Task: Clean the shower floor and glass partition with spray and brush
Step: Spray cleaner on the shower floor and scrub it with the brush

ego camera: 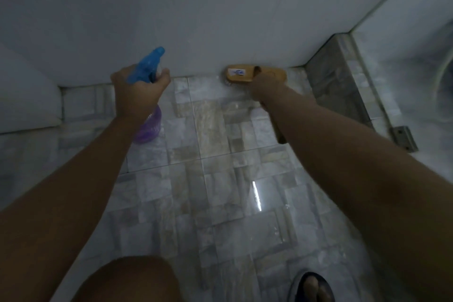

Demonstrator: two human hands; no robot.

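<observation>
Left hand (137,91) is clenched round the neck of the spray bottle (148,66) — blue trigger head sticks out ahead of the knuckles, purple body hangs below the wrist. Nozzle points away from the body, at the wall (196,19). I cannot tell if a finger is on the trigger; the hand hides it.

Right hand (267,88) grasps the brush (245,75) on its handle, right behind the head. The head lies just ahead and left of the grip, long axis crosswise, parallel to the wall base. The handle runs back under the forearm. Bristles look to be down on the floor (220,179) at the joint with the wall, touching or all but.

I judge the step as scrubbing the far edge of the floor, spray held ready beside it. The bottle is left of the brush, near but not touching.

What the next move turns on — the glass partition (392,32) stands to the right of the brush grip, past the stone curb (338,81), well apart. The right hand is the nearer one; the left would have to cross over. Floor strokes would pull along the handle, back toward the body. A metal bracket (404,138) sits at the foot of the glass.
</observation>
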